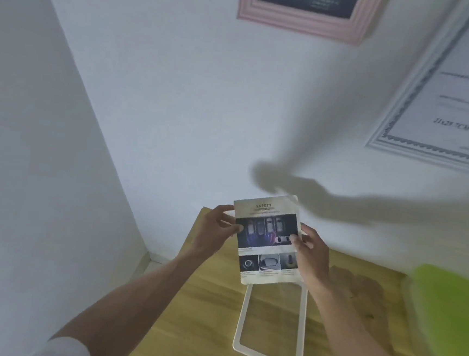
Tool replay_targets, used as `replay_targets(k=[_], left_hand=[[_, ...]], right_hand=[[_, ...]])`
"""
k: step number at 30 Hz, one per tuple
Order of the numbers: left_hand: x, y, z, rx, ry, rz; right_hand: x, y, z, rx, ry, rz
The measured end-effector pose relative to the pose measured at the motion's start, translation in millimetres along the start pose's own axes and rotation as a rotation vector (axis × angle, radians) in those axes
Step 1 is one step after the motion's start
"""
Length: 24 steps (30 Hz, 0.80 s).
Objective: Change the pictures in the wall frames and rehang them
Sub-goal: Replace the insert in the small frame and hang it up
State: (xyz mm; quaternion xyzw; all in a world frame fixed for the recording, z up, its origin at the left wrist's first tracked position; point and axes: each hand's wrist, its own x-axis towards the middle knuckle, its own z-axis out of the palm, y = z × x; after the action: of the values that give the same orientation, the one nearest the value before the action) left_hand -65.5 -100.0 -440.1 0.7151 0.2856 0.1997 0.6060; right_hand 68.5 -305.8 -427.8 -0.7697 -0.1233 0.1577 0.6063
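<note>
Holding a "SAFETY" print upright above the table: my left hand pinches its left edge, right hand grips its right edge. White frame lies flat on table under it. Pink frame and white certificate frame hang on wall. Green blur at right.

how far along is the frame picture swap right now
Looks done: the pink frame hangs on the wall with a picture in it. In hand: both hands, left and right, hold the safety leaflet above the empty white frame on the wooden table. Left: fitting the leaflet, rehanging that frame.
</note>
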Motion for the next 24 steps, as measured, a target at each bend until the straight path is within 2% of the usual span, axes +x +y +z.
replay_targets(k=[3,6,10,14,19,22,24], left_hand=[[-11.3,0.2,20.0,-0.105,-0.107,-0.095],[-19.4,-12.2,38.3,-0.047,-0.233,-0.165],[-29.4,-25.8,55.2,0.029,-0.280,-0.235],[-47.9,-40.1,64.9,0.225,-0.353,-0.294],[-80.1,-62.4,78.8,0.391,-0.350,-0.318],[-90.8,-71.3,85.8,0.507,-0.371,-0.286],[-95.2,-70.7,88.4,0.688,-0.375,-0.201]], right_hand=[[-12.8,13.8,-12.2,0.051,0.108,0.084],[-21.1,34.0,-22.7,0.041,0.139,0.151],[-31.5,66.7,-37.1,-0.074,0.135,0.228],[-48.6,99.0,-48.9,-0.277,0.036,0.305],[-70.2,131.6,-55.4,-0.462,-0.040,0.344],[-74.5,146.3,-53.5,-0.594,-0.064,0.297],[-75.4,152.8,-51.3,-0.683,-0.064,0.295]])
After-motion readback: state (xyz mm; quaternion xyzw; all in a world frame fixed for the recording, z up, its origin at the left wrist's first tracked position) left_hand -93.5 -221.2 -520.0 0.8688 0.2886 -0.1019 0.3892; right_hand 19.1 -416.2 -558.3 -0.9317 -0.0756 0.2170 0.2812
